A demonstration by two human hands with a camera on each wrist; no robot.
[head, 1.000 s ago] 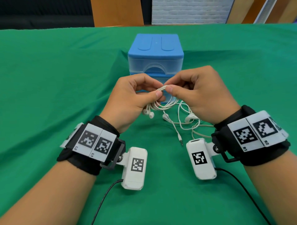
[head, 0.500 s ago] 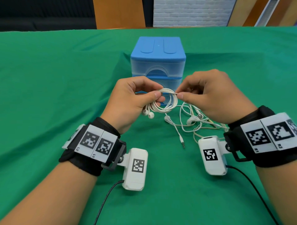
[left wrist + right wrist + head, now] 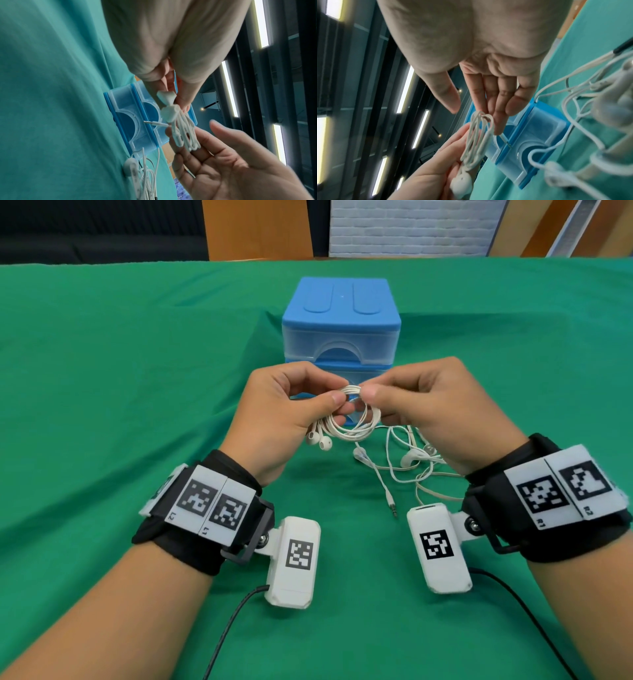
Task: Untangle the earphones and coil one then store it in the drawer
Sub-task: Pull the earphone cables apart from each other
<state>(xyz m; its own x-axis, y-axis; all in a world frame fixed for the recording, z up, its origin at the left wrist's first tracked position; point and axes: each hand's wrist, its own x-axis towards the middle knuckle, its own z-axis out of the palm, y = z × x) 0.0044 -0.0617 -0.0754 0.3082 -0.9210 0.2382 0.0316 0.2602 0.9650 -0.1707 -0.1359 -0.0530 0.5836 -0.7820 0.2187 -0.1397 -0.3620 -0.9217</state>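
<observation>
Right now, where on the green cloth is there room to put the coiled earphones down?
Bare green cloth stretches left of the drawer box and left hand. Under the right hand it is crowded with the loose earphones.

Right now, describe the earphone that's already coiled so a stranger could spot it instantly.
Find the blue drawer box on the green cloth. Just in front of it, the left hand and right hand pinch the coiled earphone. Unlike the loose earphone sprawled on the cloth, it's a tidy raised ring, buds dangling.
</observation>
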